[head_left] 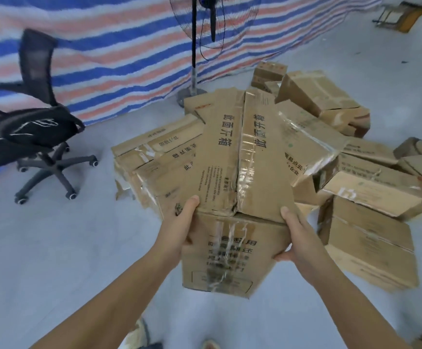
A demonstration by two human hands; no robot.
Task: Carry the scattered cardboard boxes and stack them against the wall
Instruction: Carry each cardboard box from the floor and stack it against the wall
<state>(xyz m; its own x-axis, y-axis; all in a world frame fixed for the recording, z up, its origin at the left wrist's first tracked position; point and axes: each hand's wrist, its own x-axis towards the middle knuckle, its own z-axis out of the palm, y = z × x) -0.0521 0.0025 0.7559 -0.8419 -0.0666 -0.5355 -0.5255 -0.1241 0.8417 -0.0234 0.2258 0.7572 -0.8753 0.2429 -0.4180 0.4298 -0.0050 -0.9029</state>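
I hold a long taped cardboard box up off the floor in front of me, its near end face printed with dark characters. My left hand grips its near left corner, thumb on top. My right hand grips the near right corner, thumb on the top edge and fingers under. Behind it a low stack of similar boxes lies on the floor. More scattered boxes are heaped to the right, and one tilted box leans at the back.
A black office chair on casters stands at the left. A pedestal fan stands before the striped tarp wall. A wooden stool lies far right on the grey floor. My shoes show at the bottom edge.
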